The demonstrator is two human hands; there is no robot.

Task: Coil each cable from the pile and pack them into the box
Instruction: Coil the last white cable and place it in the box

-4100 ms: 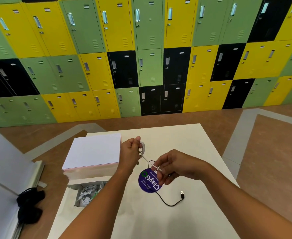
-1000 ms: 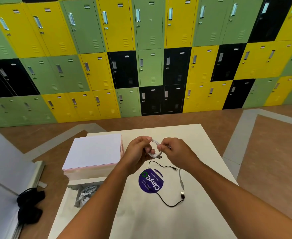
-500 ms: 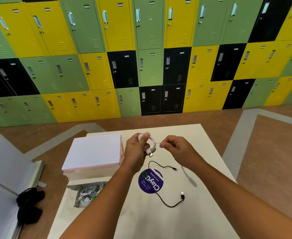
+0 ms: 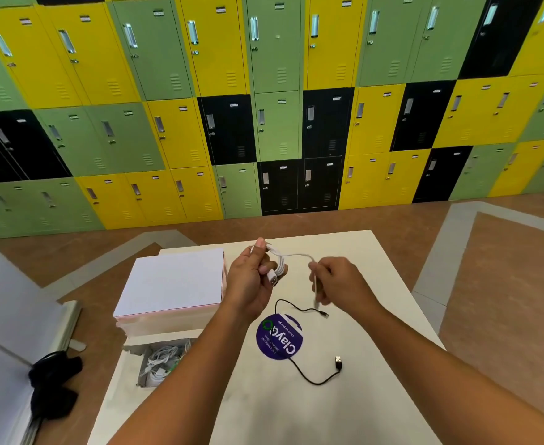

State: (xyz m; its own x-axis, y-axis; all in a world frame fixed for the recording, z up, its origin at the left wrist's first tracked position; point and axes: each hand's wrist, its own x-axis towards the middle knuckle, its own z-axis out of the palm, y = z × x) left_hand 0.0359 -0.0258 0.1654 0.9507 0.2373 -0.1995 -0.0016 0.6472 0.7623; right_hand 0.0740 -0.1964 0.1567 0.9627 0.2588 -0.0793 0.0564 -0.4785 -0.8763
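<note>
My left hand (image 4: 251, 277) grips several loops of a white cable (image 4: 291, 254), its USB plug sticking out by my fingers. My right hand (image 4: 336, 284) pinches the loose end of that cable, which hangs blurred below my fingers. Both hands hover above the white table (image 4: 376, 396). A thin black cable (image 4: 315, 379) lies uncoiled on the table beneath them, passing a purple round sticker (image 4: 279, 337). The open box (image 4: 129, 345) at the near left holds a tangle of white cables (image 4: 163, 364); my left forearm hides part of it.
A white lid with pink edges (image 4: 171, 284) lies on the table behind the box. A black object (image 4: 54, 383) sits on the floor at the left next to a grey panel (image 4: 4, 316). Coloured lockers (image 4: 274, 107) fill the back wall.
The white cable went from stretched between my hands to gathered in loops in my left hand. My right hand has drawn away to the right with the remaining tail. The black cable stayed put.
</note>
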